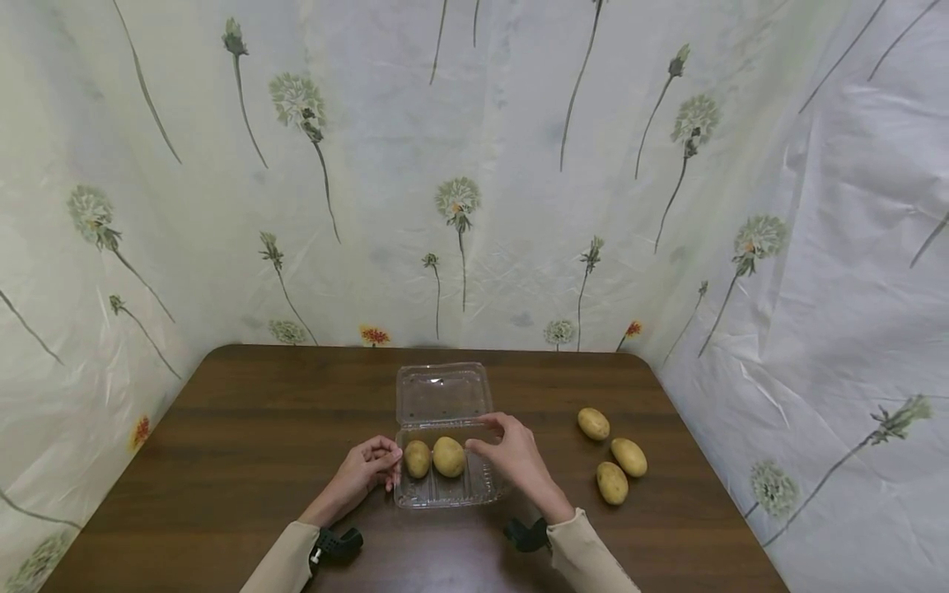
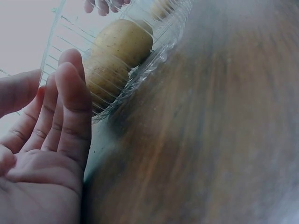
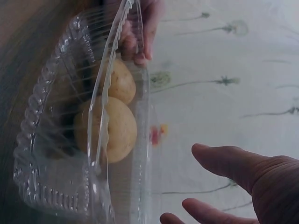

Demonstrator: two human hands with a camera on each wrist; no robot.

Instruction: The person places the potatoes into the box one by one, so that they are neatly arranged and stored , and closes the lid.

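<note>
A clear plastic clamshell container (image 1: 474, 486) stands on the table with its lid (image 1: 445, 395) tipped back. Two potatoes lie side by side in its base, a smaller left potato (image 1: 418, 459) and a rounder right potato (image 1: 448, 457). At the container's left side, my left hand (image 1: 366, 465) pinches the rim between thumb and fingers, as the left wrist view shows. My right hand (image 1: 519, 457) hovers over the container's right part, its thumb close to the right potato. In the right wrist view the thumb and fingers of this hand (image 3: 261, 186) are spread apart with nothing between them.
On the table (image 1: 282, 412) to the right lie three loose potatoes: a back one (image 1: 593, 423), a right one (image 1: 629, 457) and a front one (image 1: 612, 483). A flower-patterned curtain (image 1: 371, 165) hangs behind the table and along both sides.
</note>
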